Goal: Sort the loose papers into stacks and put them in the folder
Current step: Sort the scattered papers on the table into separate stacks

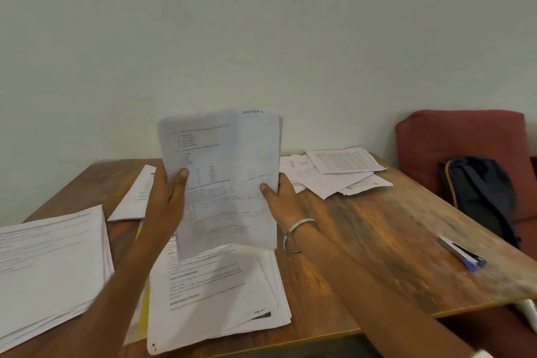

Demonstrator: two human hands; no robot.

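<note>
While a bundle of sheets (223,180) is held up above the table (377,229), it is gripped at its left edge by the left hand (171,197) and at its right edge by the right hand (279,195) (thumbs in front, fingers curled behind); some sorting looks done, since a neat stack (49,267) lies at the left and another (220,293) in the middle; loose papers (334,174) are still scattered at the back; a yellow folder (143,308) seems tucked under the middle stack, so much is left.
</note>
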